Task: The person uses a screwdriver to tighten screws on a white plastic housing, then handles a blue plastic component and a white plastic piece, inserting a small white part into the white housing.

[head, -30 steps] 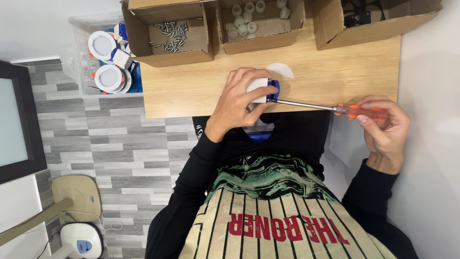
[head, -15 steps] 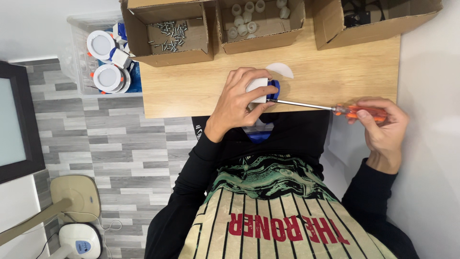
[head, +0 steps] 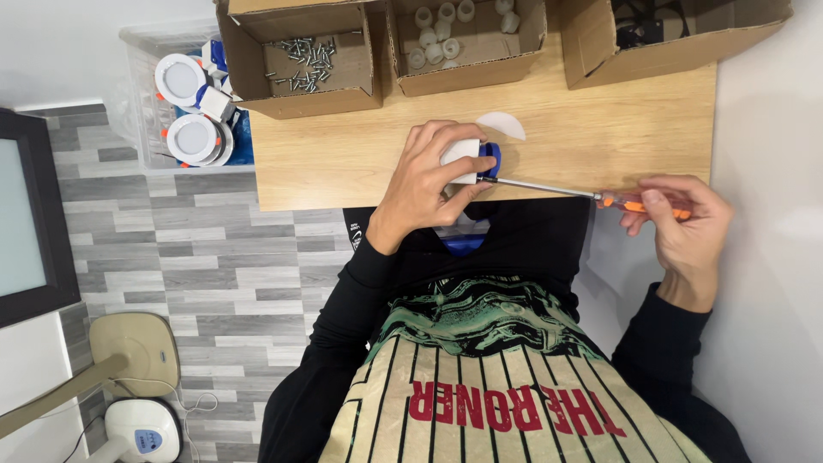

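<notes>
right hand (head: 681,227) regripped on screwdriver (head: 583,195) handle, fingers shifted slightly

A wooden bench (head: 600,137) is set against a white wall (head: 771,129). Grey plank-patterned floor tiles (head: 171,257) are seen below, evenly lit.

Bright, even indoor light, soft shadows under the hands (head: 429,176), sharp focus, slight wide-angle stretch at the edges.
</notes>
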